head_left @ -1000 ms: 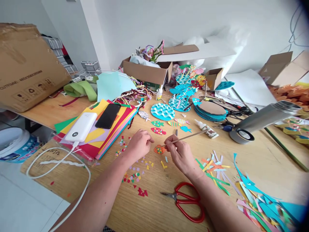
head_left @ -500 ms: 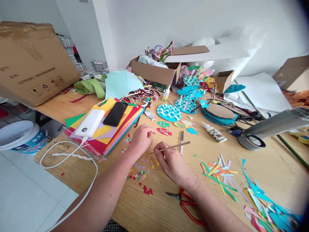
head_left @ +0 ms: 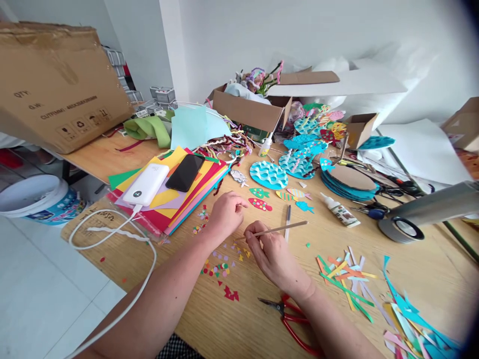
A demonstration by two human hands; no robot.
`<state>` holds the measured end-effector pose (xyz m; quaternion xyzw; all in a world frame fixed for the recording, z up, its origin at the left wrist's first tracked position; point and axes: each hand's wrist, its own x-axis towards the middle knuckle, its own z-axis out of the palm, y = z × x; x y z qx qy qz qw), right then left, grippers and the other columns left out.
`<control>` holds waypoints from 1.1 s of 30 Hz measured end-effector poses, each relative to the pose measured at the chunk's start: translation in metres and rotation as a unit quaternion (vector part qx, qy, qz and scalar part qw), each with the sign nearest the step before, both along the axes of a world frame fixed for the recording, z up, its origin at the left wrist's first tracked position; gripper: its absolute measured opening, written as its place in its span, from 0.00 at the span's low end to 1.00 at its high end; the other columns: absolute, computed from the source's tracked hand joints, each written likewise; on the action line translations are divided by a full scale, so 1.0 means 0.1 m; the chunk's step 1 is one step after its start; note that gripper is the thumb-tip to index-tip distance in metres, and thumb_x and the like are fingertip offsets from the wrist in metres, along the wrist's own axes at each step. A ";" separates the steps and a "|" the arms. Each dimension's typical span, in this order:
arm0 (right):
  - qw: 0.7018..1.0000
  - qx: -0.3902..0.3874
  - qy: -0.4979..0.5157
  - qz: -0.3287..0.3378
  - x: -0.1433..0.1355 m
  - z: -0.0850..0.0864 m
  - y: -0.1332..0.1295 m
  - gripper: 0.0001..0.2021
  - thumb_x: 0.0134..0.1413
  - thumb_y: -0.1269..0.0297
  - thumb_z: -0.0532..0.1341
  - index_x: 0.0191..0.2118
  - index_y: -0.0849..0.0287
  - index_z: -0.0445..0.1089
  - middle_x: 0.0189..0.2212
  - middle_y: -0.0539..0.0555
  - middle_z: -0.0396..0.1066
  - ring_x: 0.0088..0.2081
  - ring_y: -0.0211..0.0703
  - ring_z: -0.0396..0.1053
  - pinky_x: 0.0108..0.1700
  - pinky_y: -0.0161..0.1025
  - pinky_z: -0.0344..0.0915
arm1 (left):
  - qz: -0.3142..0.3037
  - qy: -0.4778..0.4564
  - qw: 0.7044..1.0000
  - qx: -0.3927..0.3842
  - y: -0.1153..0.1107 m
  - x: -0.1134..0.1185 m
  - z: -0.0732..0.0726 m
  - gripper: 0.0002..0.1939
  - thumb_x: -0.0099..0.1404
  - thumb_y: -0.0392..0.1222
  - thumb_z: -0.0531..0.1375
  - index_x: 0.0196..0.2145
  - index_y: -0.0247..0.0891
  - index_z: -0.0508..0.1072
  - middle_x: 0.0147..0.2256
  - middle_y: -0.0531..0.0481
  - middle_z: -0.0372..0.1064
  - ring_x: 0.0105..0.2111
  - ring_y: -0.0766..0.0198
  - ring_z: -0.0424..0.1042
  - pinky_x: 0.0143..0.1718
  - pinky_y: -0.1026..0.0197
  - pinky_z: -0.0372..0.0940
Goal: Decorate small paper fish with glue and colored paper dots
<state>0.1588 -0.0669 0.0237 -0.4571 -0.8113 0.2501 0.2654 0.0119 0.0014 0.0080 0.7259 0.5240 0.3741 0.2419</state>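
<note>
My right hand point(head_left: 271, 257) pinches a thin wooden stick point(head_left: 288, 227) between thumb and fingers; the stick slants across the knuckles, one end pointing down left. My left hand point(head_left: 226, 214) is just beside it, fingers curled together over the table; whether a small thing is in them is hidden. Beyond the hands lie decorated paper fish, among them a red spotted fish point(head_left: 260, 204), a green fish point(head_left: 259, 193) and a blue fish point(head_left: 304, 206). Below the hands are scattered paper dots point(head_left: 217, 269), yellow bits point(head_left: 245, 254) and red triangles point(head_left: 231, 293).
Red-handled scissors point(head_left: 290, 316) lie under my right forearm. A pen point(head_left: 288, 222), a glue bottle point(head_left: 340, 210) and paper strips point(head_left: 348, 274) are to the right. Coloured sheets point(head_left: 175, 219) bear a phone point(head_left: 185, 172) and a power bank point(head_left: 146, 185), its white cable point(head_left: 151, 274) crossing my left arm.
The whole view has shifted, with things appearing slightly further right. Both hands keep nearly the same pose, and the stick stays in my right hand.
</note>
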 end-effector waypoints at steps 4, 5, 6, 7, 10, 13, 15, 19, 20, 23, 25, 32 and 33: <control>1.000 0.002 -0.002 0.007 -0.01 -0.04 0.00 0.10 0.65 0.69 0.47 0.31 0.56 0.59 0.26 0.51 0.65 0.27 0.39 0.63 0.32 0.36 0.58 | 0.000 0.002 1.000 -0.001 -0.01 0.01 0.01 0.16 0.54 0.20 0.56 0.31 0.36 0.78 0.33 0.50 0.75 0.32 0.65 0.72 0.37 0.64 0.67; 1.000 0.003 0.000 0.008 -0.01 -0.05 0.00 0.10 0.65 0.69 0.47 0.31 0.56 0.59 0.26 0.50 0.65 0.27 0.39 0.63 0.32 0.36 0.58 | 0.001 0.002 1.000 -0.001 -0.01 0.01 0.01 0.16 0.54 0.20 0.56 0.31 0.36 0.78 0.33 0.50 0.75 0.32 0.65 0.72 0.37 0.64 0.67; 1.000 0.003 0.003 0.007 0.00 -0.06 0.00 0.10 0.65 0.69 0.47 0.31 0.56 0.59 0.26 0.50 0.65 0.27 0.39 0.63 0.32 0.36 0.58 | 0.001 0.002 1.000 -0.001 -0.01 0.01 0.01 0.16 0.54 0.20 0.56 0.31 0.36 0.78 0.33 0.50 0.75 0.32 0.65 0.72 0.37 0.64 0.67; 1.000 0.002 0.007 0.005 0.00 -0.07 0.00 0.10 0.65 0.69 0.47 0.31 0.56 0.59 0.27 0.50 0.65 0.27 0.39 0.63 0.32 0.36 0.58 | 0.001 0.002 1.000 -0.001 -0.01 0.01 0.01 0.16 0.54 0.20 0.56 0.31 0.36 0.78 0.33 0.50 0.75 0.32 0.65 0.72 0.37 0.64 0.67; 0.999 0.001 0.033 -0.005 0.03 -0.09 0.01 0.11 0.65 0.69 0.47 0.31 0.57 0.61 0.28 0.50 0.65 0.26 0.37 0.63 0.31 0.35 0.58 | -0.001 0.001 1.000 0.000 -0.01 0.01 0.01 0.16 0.55 0.20 0.56 0.31 0.35 0.78 0.33 0.50 0.75 0.32 0.65 0.72 0.37 0.64 0.67; 0.998 0.003 0.062 -0.025 0.07 -0.05 0.03 0.12 0.65 0.69 0.48 0.30 0.57 0.61 0.28 0.50 0.65 0.26 0.36 0.64 0.30 0.34 0.58 | -0.003 0.001 1.000 -0.001 0.00 0.00 0.00 0.16 0.55 0.20 0.56 0.31 0.36 0.78 0.34 0.50 0.76 0.33 0.65 0.73 0.38 0.64 0.67; 0.997 0.006 0.067 -0.041 0.11 0.00 0.05 0.12 0.64 0.69 0.49 0.28 0.57 0.61 0.28 0.50 0.65 0.26 0.36 0.64 0.30 0.34 0.58 | -0.002 0.003 1.000 -0.002 0.00 0.00 0.00 0.16 0.55 0.20 0.56 0.31 0.36 0.78 0.35 0.50 0.76 0.33 0.65 0.73 0.38 0.64 0.67; 0.996 0.014 0.053 -0.069 0.23 0.08 0.11 0.13 0.63 0.69 0.49 0.27 0.57 0.61 0.27 0.49 0.66 0.26 0.37 0.65 0.31 0.34 0.59 | -0.004 0.008 1.000 -0.001 0.00 0.01 -0.02 0.17 0.55 0.20 0.55 0.32 0.36 0.78 0.35 0.50 0.75 0.33 0.65 0.73 0.37 0.64 0.67; 0.996 0.017 0.049 -0.076 0.27 0.08 0.13 0.13 0.63 0.69 0.49 0.27 0.57 0.61 0.27 0.50 0.66 0.26 0.37 0.65 0.31 0.34 0.59 | -0.006 0.010 1.000 0.000 0.00 0.01 -0.02 0.17 0.56 0.20 0.55 0.32 0.36 0.78 0.35 0.49 0.75 0.33 0.65 0.73 0.36 0.64 0.67; 0.994 0.026 0.043 -0.101 0.37 0.04 0.20 0.13 0.62 0.68 0.49 0.26 0.57 0.62 0.27 0.50 0.67 0.27 0.37 0.66 0.31 0.34 0.59 | -0.021 0.017 1.000 0.002 -0.01 0.01 -0.02 0.17 0.56 0.20 0.54 0.32 0.36 0.78 0.35 0.49 0.75 0.34 0.64 0.73 0.36 0.64 0.68; 0.992 0.031 0.042 -0.114 0.42 0.00 0.23 0.13 0.61 0.69 0.49 0.26 0.57 0.62 0.26 0.50 0.67 0.26 0.37 0.66 0.31 0.33 0.59 | -0.040 0.026 0.999 0.001 -0.02 0.03 -0.03 0.17 0.55 0.20 0.54 0.31 0.36 0.78 0.35 0.50 0.75 0.34 0.64 0.74 0.37 0.64 0.68; 0.990 0.022 0.050 -0.127 0.43 -0.06 0.25 0.11 0.61 0.68 0.49 0.27 0.56 0.61 0.24 0.50 0.66 0.25 0.38 0.66 0.30 0.34 0.59 | -0.089 0.069 0.994 0.006 -0.03 0.05 -0.06 0.18 0.52 0.18 0.54 0.29 0.37 0.77 0.32 0.50 0.75 0.37 0.62 0.74 0.44 0.60 0.67; 0.991 0.016 0.053 -0.124 0.42 -0.06 0.24 0.11 0.61 0.67 0.49 0.27 0.56 0.61 0.24 0.50 0.66 0.25 0.38 0.66 0.30 0.34 0.60 | -0.090 0.073 0.993 0.007 -0.03 0.05 -0.06 0.18 0.52 0.18 0.54 0.29 0.37 0.77 0.32 0.50 0.75 0.37 0.61 0.74 0.44 0.60 0.67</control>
